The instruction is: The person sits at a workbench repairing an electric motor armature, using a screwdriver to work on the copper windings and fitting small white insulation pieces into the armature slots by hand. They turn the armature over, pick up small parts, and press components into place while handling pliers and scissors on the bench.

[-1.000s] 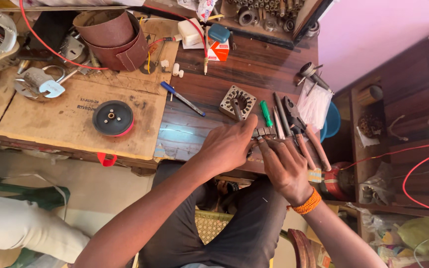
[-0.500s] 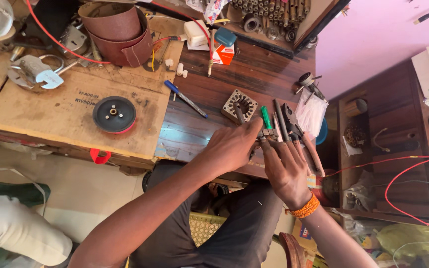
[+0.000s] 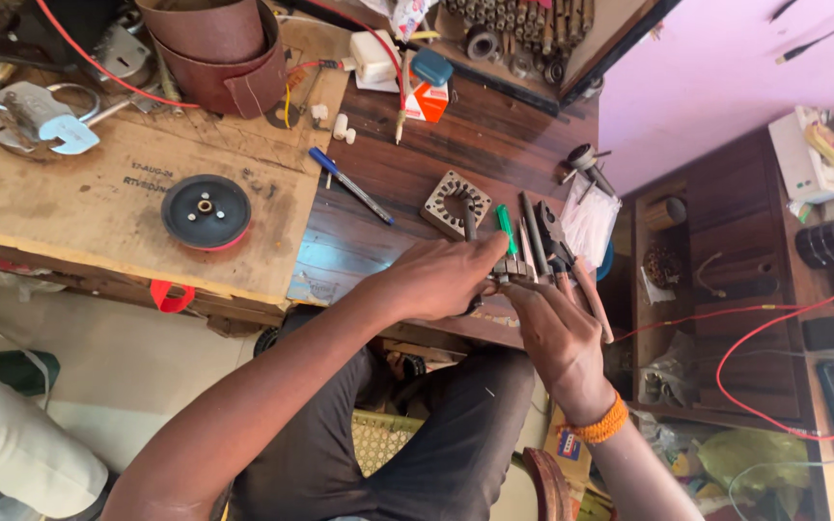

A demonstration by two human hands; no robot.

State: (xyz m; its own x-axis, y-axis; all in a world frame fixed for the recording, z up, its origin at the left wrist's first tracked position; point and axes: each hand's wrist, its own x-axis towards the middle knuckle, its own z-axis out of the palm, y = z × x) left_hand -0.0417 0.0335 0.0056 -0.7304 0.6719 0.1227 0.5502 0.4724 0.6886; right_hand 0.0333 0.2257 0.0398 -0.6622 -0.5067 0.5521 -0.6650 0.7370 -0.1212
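My left hand (image 3: 441,277) and my right hand (image 3: 554,328) meet over the front edge of the dark wooden table (image 3: 494,154). Both pinch a small grey metal part (image 3: 511,269) between their fingertips. Just beyond the fingers lie a green-handled screwdriver (image 3: 505,228), several dark metal tools (image 3: 539,232) and pliers with reddish handles (image 3: 591,299). A square metal plate with a toothed centre hole (image 3: 456,204) rests a little further back. An orange band sits on my right wrist.
A cardboard sheet (image 3: 98,203) on the left carries a black and red pulley wheel (image 3: 207,211) and a grey metal piece (image 3: 36,114). A blue pen (image 3: 349,185), brown belt rolls (image 3: 219,48), a plastic bag (image 3: 591,220) and a side shelf with red wires (image 3: 755,328) surround the work spot.
The view has shifted a little toward the table. Both hands stay together at the same spot, fingers working the small metal part.
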